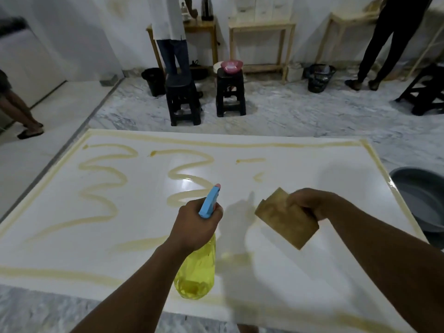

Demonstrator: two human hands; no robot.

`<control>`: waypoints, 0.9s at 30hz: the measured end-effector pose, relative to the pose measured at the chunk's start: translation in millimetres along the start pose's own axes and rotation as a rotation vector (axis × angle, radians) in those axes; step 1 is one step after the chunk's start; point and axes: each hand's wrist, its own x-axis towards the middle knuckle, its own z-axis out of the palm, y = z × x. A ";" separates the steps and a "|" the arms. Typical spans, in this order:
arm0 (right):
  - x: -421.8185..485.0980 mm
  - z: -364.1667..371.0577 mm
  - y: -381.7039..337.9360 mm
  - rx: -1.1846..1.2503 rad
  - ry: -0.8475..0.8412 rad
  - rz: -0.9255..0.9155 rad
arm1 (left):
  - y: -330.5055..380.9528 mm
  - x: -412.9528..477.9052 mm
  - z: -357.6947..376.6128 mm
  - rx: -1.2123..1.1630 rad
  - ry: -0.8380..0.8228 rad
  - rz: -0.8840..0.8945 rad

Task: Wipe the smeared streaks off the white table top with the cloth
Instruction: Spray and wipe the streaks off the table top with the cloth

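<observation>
**A:** Where is the cloth at this moment?

**B:** In the right hand (310,204), which pinches a folded, brown-stained cloth (286,222) by its far corner, fingers curled onto it. It seems to hang just above the glossy white table top (312,272), right of centre. Its shadow falls apart from it, though I cannot rule out a corner touching.

**A:** And the other hand?

**B:** The left hand (194,224) is wrapped round the neck of a clear yellow plastic spray bottle (197,272) with a blue trigger head. The nozzle points away across the table.

**A:** Which way do the marks lie from the cloth?

**B:** Mostly to its left and ahead. The yellowish smeared streaks (101,188) snake in two zigzags over the left and middle, their bands running mainly side to side. The nearest loop ends just beyond the nozzle, between the two hands. Two small dabs lie ahead of the cloth, and a line of smear runs along each edge of the table.

**A:** So the left hand is nearer?

**B:** Nearer, yes, but occupied. I judge the wiping falls to the right hand, which must lower the cloth flat and sweep leftward along those bands. Most of the job looks undone.

**A:** Anything on the right?

**B:** A round grey plastic basin (422,200) sits low, just off the table's right edge.
</observation>
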 end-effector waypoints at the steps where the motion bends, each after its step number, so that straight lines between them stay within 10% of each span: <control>1: 9.8 -9.1 -25.3 -0.031 0.018 -0.023 | 0.0 12.7 2.6 -0.015 -0.007 -0.003; 11: 210.5 -43.5 -184.2 -0.617 0.454 -0.436 | -26.7 123.4 10.6 -0.051 0.018 -0.033; 27: 144.1 155.1 48.1 -0.825 0.640 -0.612 | -60.0 59.5 -15.4 0.049 -0.004 -0.031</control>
